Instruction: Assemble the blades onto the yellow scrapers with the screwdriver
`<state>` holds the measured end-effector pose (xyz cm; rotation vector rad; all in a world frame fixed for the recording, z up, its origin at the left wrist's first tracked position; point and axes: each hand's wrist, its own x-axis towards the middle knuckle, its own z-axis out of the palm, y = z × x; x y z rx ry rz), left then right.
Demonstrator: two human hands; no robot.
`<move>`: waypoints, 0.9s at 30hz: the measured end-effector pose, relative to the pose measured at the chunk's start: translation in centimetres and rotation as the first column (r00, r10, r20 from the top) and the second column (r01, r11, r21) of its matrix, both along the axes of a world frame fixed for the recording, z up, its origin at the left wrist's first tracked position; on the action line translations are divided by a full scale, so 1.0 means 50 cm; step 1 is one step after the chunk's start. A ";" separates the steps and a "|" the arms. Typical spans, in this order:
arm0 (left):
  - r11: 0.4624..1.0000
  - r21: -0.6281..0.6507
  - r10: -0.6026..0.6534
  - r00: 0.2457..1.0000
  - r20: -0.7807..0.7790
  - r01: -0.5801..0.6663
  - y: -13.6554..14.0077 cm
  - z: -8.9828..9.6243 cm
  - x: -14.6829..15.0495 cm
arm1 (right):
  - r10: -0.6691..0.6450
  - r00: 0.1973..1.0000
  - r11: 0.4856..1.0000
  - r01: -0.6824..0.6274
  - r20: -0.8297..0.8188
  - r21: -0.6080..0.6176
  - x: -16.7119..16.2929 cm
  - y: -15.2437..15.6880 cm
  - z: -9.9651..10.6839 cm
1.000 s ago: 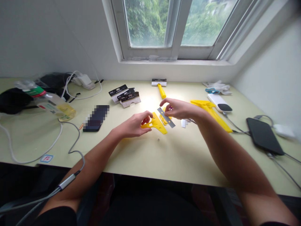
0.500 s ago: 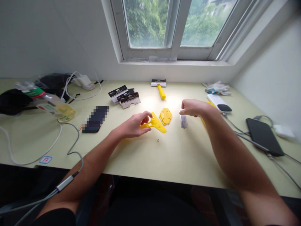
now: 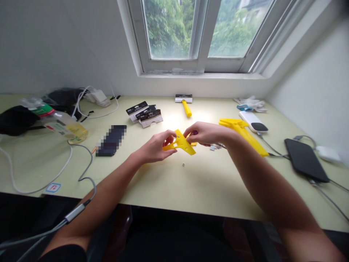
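Observation:
My left hand [image 3: 157, 146] grips the handle of a yellow plastic scraper [image 3: 186, 148], whose wide flat head with small screws points right. My right hand [image 3: 203, 133] is at the upper right edge of that head with its fingers pinched together. A small purple bit [image 3: 195, 133] shows among these fingers; what they hold is mostly hidden. Behind the scraper and the right hand, part of a yellow plate [image 3: 193, 144] peeks out. Silvery blade-like pieces [image 3: 214, 147] lie beneath the right wrist. A tiny metal nut or screw [image 3: 183, 165] rests on the table in front of the scraper.
More yellow scraper parts [image 3: 242, 133] lie beyond my right forearm. A yellow-handled scraper [image 3: 187, 108] and black-and-white packaging cards [image 3: 149, 118] are farther back. A phone [image 3: 307, 159], power bank [image 3: 253, 122] and cables flank the right side; a bottle [image 3: 65, 125] lies left.
My right hand has moved left from the silvery blade pieces to the edge of the scraper's head. My left hand keeps hold of the scraper, its head slightly turned.

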<state>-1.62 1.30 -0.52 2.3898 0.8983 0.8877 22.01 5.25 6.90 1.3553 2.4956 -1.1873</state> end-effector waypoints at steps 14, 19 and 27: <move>0.998 0.064 -0.013 1.000 0.002 0.012 -0.007 -0.001 0.006 | -0.046 0.999 0.999 0.046 0.015 -0.012 -0.006 0.007 -0.010; 0.997 0.070 0.035 0.993 -0.117 -0.027 -0.016 0.002 0.016 | -0.049 0.995 0.999 0.048 0.088 0.010 -0.003 0.002 -0.011; 0.999 -0.026 0.020 0.999 -0.036 -0.021 -0.016 0.012 0.012 | -0.030 0.999 0.999 0.031 0.044 -0.015 0.007 0.003 0.003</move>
